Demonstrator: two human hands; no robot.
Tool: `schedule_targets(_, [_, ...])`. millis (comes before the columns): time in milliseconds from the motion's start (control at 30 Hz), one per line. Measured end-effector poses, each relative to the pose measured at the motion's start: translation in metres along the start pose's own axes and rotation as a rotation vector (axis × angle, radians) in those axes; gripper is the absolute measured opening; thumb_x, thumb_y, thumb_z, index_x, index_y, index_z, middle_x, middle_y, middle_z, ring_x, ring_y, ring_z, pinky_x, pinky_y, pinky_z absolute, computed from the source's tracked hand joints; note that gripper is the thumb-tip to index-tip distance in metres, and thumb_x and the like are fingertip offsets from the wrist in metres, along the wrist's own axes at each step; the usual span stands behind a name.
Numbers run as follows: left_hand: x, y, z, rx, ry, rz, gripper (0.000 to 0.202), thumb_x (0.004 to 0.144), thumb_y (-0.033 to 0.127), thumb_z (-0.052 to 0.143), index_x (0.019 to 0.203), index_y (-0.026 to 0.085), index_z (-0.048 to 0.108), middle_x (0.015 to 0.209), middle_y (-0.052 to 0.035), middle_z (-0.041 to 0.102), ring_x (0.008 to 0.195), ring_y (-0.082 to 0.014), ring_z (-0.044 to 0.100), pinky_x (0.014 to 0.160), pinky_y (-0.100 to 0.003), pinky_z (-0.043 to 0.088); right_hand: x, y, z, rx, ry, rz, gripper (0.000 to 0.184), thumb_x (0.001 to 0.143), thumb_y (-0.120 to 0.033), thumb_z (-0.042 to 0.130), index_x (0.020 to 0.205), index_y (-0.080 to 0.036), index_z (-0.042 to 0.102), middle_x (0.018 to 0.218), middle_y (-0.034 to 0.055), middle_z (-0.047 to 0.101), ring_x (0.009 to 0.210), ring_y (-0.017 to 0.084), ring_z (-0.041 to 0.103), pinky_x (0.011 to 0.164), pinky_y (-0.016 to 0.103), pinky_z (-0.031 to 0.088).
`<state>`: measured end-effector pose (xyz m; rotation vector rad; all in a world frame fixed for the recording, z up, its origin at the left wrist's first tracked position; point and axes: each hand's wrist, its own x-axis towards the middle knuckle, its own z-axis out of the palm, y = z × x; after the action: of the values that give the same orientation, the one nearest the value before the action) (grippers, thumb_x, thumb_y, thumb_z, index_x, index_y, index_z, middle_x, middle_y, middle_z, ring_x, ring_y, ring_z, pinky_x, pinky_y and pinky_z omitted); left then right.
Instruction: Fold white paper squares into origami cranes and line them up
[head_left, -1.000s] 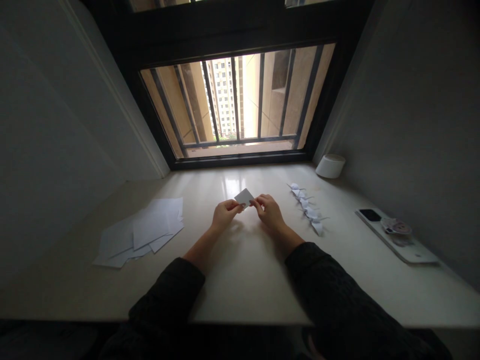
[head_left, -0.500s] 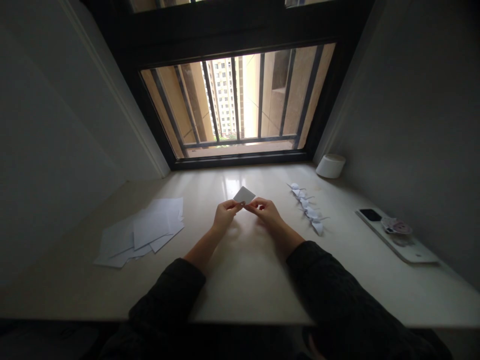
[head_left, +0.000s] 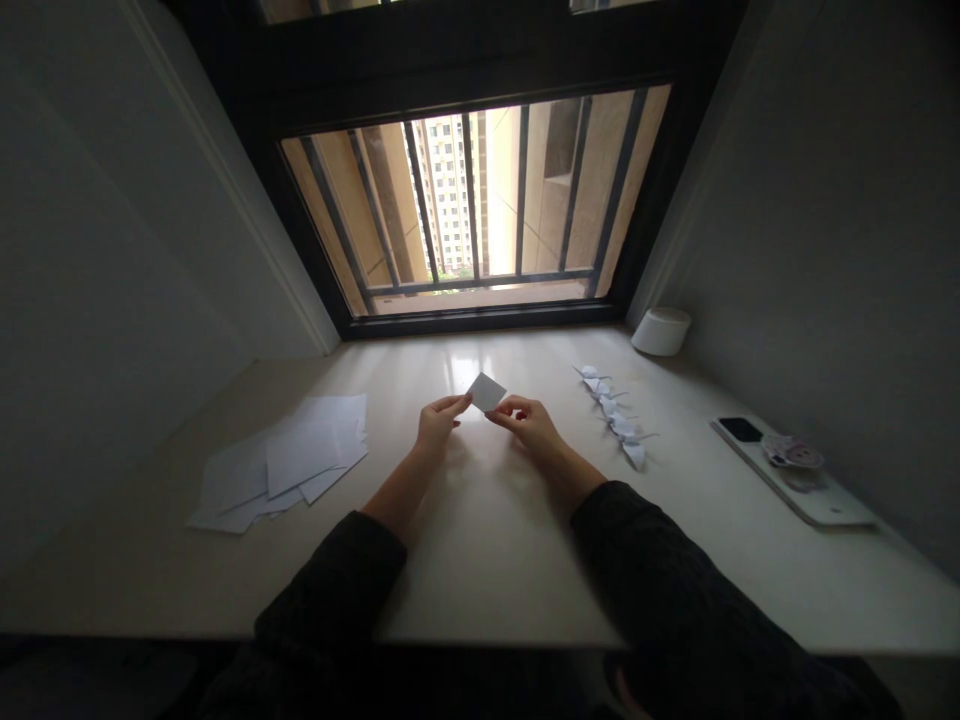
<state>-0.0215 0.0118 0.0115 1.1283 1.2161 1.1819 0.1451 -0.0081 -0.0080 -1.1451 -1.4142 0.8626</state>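
Note:
Above the middle of the pale desk, both my hands hold a small folded white paper. My left hand pinches its left corner between thumb and fingers. My right hand pinches its lower right edge. The paper is tilted like a diamond, lifted a little off the desk. Dark sleeves cover both my forearms.
A loose stack of white paper sheets lies at the left. A row of small folded paper figures runs along the right. A white round container stands near the window corner. A phone and a small object rest on a white tray at far right.
Both hands have shifted slightly left and away from me with the paper, and the paper now shows more fully above the fingertips.

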Motion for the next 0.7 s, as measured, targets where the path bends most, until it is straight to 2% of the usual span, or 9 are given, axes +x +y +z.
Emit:
schedule_targets(367, [0.002,-0.006,0.002,-0.015,0.013,-0.001,0.036,0.056,0.049,0.074,0.073,0.017,0.072,0.081,-0.0075,0.065,0.080,-0.0185,0.055,0.064,-0.027,0.037,0.002,0.005,0.000,0.005,-0.003,0.022,0.028,0.064,-0.046,0.069,0.064,-0.018,0.064,0.064,0.0005,0.058,0.061,0.013,0.046,0.053,0.026,0.032])
schedule_targets(500, [0.007,-0.007,-0.002,-0.046,0.100,-0.010,0.042,0.059,0.054,0.071,0.080,0.017,0.072,0.088,-0.0084,0.065,0.083,-0.0180,0.056,0.064,-0.026,0.038,0.003,0.008,0.000,-0.003,-0.006,0.015,0.028,0.065,-0.045,0.069,0.062,-0.018,0.062,0.063,-0.0005,0.056,0.059,0.012,0.045,0.054,0.026,0.032])
schedule_targets(600, [0.014,-0.005,-0.010,-0.070,0.234,0.004,0.045,0.061,0.057,0.068,0.085,0.018,0.071,0.096,-0.0089,0.066,0.087,-0.0184,0.056,0.064,-0.025,0.039,0.004,0.013,-0.002,0.003,0.025,0.036,0.029,0.064,-0.047,0.069,0.063,-0.018,0.063,0.062,-0.0004,0.056,0.058,0.012,0.045,0.053,0.026,0.031])
schedule_targets(633, [0.016,-0.004,-0.012,-0.060,0.245,0.016,0.046,0.061,0.057,0.068,0.085,0.018,0.071,0.097,-0.0092,0.066,0.088,-0.0187,0.056,0.065,-0.025,0.040,0.004,0.015,-0.002,0.008,0.039,0.044,0.031,0.064,-0.048,0.069,0.064,-0.018,0.064,0.062,-0.0004,0.056,0.058,0.012,0.045,0.053,0.026,0.031])
schedule_targets(700, [0.016,-0.003,-0.013,-0.021,0.197,0.044,0.048,0.061,0.058,0.068,0.086,0.017,0.071,0.097,-0.0101,0.066,0.090,-0.0198,0.057,0.066,-0.026,0.041,0.004,0.017,-0.003,0.012,0.064,0.052,0.033,0.065,-0.050,0.068,0.066,-0.018,0.066,0.063,0.0001,0.058,0.059,0.013,0.046,0.054,0.026,0.032])
